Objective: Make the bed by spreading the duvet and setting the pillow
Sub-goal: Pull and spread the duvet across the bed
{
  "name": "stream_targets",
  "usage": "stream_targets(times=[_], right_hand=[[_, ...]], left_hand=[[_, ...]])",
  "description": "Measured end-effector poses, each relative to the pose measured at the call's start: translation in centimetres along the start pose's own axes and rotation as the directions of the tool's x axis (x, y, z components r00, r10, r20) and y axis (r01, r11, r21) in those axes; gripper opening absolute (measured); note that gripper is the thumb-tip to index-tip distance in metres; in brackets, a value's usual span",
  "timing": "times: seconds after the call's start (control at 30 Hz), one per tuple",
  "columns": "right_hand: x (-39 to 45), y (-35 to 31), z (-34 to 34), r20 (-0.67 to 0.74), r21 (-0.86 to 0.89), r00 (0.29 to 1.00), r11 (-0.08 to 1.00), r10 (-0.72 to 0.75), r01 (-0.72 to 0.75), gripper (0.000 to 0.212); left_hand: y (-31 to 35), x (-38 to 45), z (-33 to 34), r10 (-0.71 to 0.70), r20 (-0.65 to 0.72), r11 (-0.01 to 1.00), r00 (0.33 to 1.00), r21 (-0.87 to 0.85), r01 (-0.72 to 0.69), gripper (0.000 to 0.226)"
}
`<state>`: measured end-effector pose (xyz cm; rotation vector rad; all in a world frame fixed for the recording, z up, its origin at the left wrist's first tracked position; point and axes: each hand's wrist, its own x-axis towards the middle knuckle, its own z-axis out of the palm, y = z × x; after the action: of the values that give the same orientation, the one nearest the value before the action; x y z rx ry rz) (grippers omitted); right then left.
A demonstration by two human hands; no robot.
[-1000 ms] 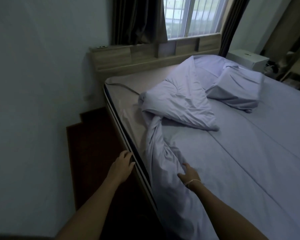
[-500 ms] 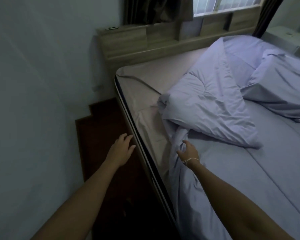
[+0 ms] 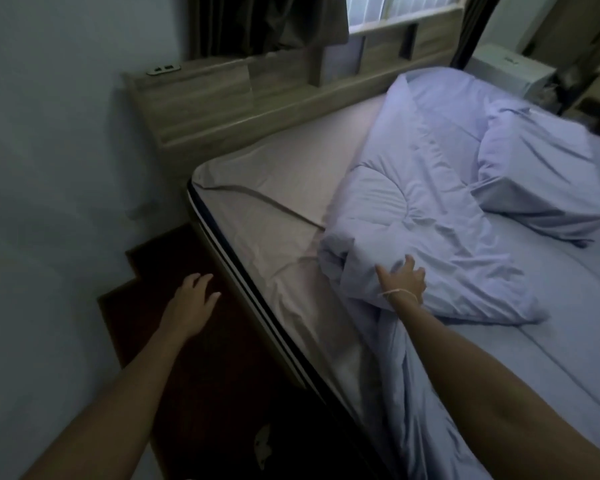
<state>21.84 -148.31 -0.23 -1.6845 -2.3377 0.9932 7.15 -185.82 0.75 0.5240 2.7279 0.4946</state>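
Note:
A lilac duvet (image 3: 440,216) lies crumpled on the bed, its near corner folded back over itself, with a twisted strip trailing along the bed's left edge. My right hand (image 3: 402,278) rests on that folded corner with fingers spread and thumb out. My left hand (image 3: 193,299) hovers with relaxed fingers over the dark floor beside the bed, holding nothing. A lilac pillow (image 3: 541,188) lies askew to the right of the fold. The pale fitted sheet (image 3: 274,202) is bare at the head of the bed.
A wooden headboard (image 3: 239,98) with shelves runs along the back under a curtained window (image 3: 267,22). A wall (image 3: 49,168) stands close on the left, leaving a narrow strip of dark floor (image 3: 187,375). A white unit (image 3: 510,67) stands at the far right.
My right hand has moved up from the twisted strip of duvet onto the folded corner. The view has moved closer to the head of the bed. My left hand stays beside the mattress.

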Motion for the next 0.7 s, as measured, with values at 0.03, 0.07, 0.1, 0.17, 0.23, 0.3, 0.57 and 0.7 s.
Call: stream_targets(times=[0.03,0.07,0.1,0.17,0.23,0.3,0.57,0.7], right_hand=[[0.6,-0.6,0.5,-0.002,0.0,0.999,0.999,0.036,-0.036,0.082],[1.0,-1.1,0.9,-0.006,0.004,0.998,0.998,0.068,-0.068,0.083],[1.8,-1.8,1.5,-0.023,0.016,0.994,0.994,0.111,-0.11,0.084],[3.7,-3.4,2.5,-0.088,0.075,0.968,0.971,0.235,-0.228,0.09],[5.8,-4.3,3.4,-0.163,0.146,0.917,0.928,0.365,-0.343,0.096],[8.3,-4.8,4.4,-0.207,0.199,0.864,0.885,0.459,-0.422,0.097],[12.1,-6.0,5.6,-0.037,0.228,0.782,0.767,0.622,-0.6,0.067],[9.8,-10.3,6.9,0.13,0.242,0.871,0.837,0.473,-0.49,0.037]], left_hand=[[-0.5,1.1,-0.2,-0.009,0.026,1.0,1.0,-0.009,0.01,0.052],[-0.8,2.0,-0.2,-0.005,0.049,1.0,0.999,-0.015,0.006,0.052],[-1.0,3.5,-0.3,0.017,0.076,1.0,0.997,-0.01,-0.016,0.052],[-1.2,6.8,-0.4,0.061,0.126,0.998,0.99,-0.015,-0.059,0.051],[-1.4,10.2,-0.8,0.091,0.166,0.996,0.982,-0.023,-0.088,0.051],[-2.1,13.8,-1.1,0.127,0.185,0.992,0.975,-0.02,-0.125,0.053],[-3.4,27.3,-7.3,0.219,0.219,0.966,0.951,0.088,-0.243,0.051],[-0.8,32.8,-8.4,0.327,0.27,0.932,0.905,0.062,-0.356,0.044]])
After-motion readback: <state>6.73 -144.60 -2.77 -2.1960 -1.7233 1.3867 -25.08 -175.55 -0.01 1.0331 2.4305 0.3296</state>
